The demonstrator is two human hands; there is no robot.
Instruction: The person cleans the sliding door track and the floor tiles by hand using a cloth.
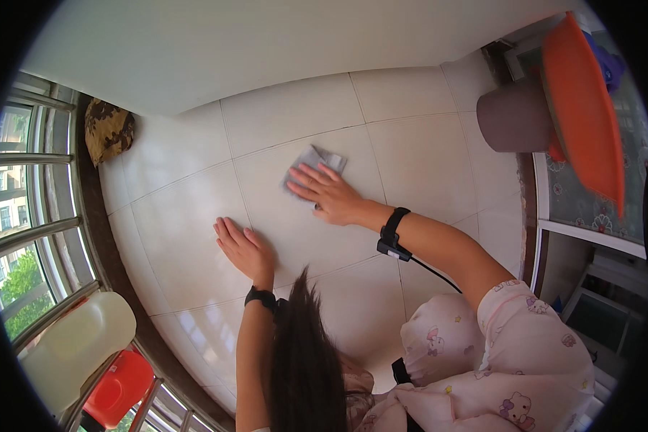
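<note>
A folded grey cloth [314, 162] lies flat against the pale tiles [302, 248]. Over its lower right part is my right hand [329, 194], palm down with the fingers spread, pressing the cloth to the tiled surface. To the left of the cloth, my left hand [245, 248] rests on or just above the tiles, holding nothing, its fingers close together and extended. Each wrist wears a black strap; a cable runs from the right one. The palms' undersides are hidden.
A large orange basin [586, 113] stands on edge at the right beside a grey-brown cylindrical container [513, 119]. Camouflage-patterned fabric [108, 129] sits in the left corner. Barred windows, a pale plastic jug [81, 345] and a red plastic container [120, 386] line the left side.
</note>
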